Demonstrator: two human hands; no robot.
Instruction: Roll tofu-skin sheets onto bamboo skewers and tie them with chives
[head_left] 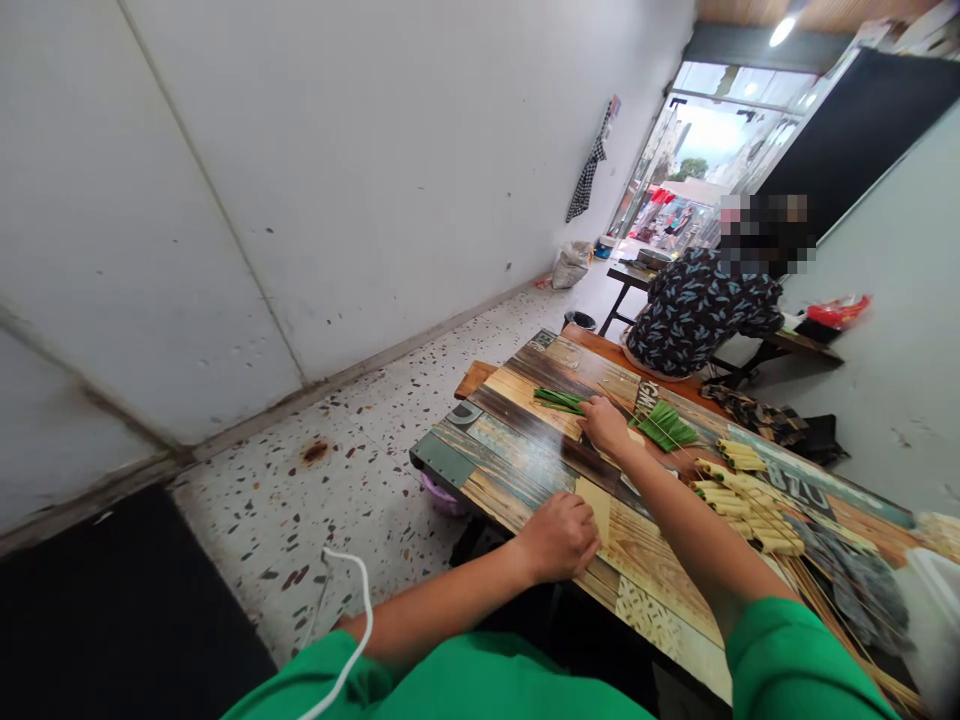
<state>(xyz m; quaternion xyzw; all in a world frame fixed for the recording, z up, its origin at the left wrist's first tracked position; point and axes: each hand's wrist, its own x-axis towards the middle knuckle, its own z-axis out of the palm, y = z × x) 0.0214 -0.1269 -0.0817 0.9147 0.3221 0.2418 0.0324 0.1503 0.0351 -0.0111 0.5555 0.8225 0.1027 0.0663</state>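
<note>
My left hand is at the near table edge, its fingers curled down on a thin yellow tofu sheet. Farther out, my right hand has its fingers closed at the end of a small bunch of green chives; the fingertips are partly hidden. Just right of that hand lies a row of cut green chives on a skewer. Yellow tofu rolls, several of them on skewers, are piled beyond my right forearm.
The wood-patterned table slants away to the right. Bare skewers, a grey plastic bag and a white container lie at its right. Another person sits with their back to me on an orange bench. A purple basin stands below the table.
</note>
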